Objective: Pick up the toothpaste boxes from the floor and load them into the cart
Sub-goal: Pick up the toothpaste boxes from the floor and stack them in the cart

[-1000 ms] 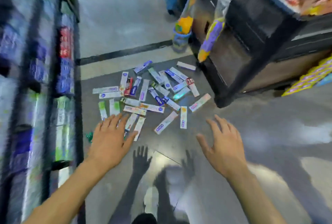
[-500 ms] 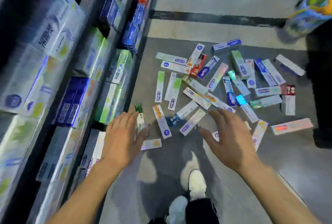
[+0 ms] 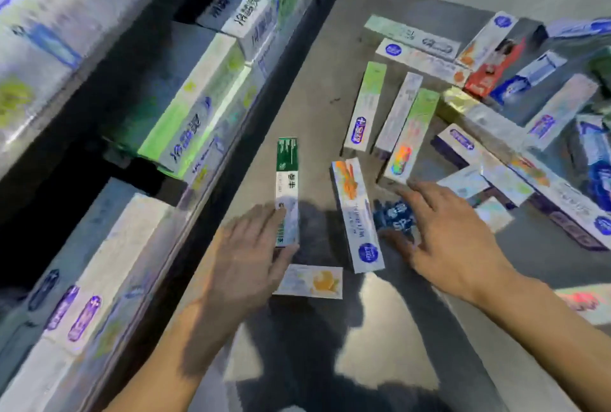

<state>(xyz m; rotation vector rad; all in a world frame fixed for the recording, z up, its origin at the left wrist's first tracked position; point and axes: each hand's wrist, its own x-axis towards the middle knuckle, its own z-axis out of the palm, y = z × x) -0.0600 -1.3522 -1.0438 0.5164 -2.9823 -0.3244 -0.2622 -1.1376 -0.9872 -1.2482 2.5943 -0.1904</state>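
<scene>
Compared with half a second before, the view had dropped much closer to the floor, so the toothpaste boxes filled the right half of the frame and the shoes seen earlier at the bottom edge were gone from sight. The left hand had reached forward and now lay with straight, spread fingers against the near end of a green-and-white box, which lay lengthwise just off the shelf unit at the left edge of the floor; the thumb sat under the box's near corner, but whether it had closed into a grip could not be told. Just beside that thumb lay a small box with an orange picture, flat on the floor, partly under the hand's edge. The right hand had also come down, fingers extended and slightly fanned, its fingertips resting on or just above a dark blue box; it held nothing. Between the two hands lay a white box with an orange end and a blue logo, touching the dark blue one. The rest of the boxes stayed scattered and overlapping towards the far right edge of the floor, a red box among them. The cart was not in view. Both forearms cast shadows on the floor near the bottom edge.
</scene>
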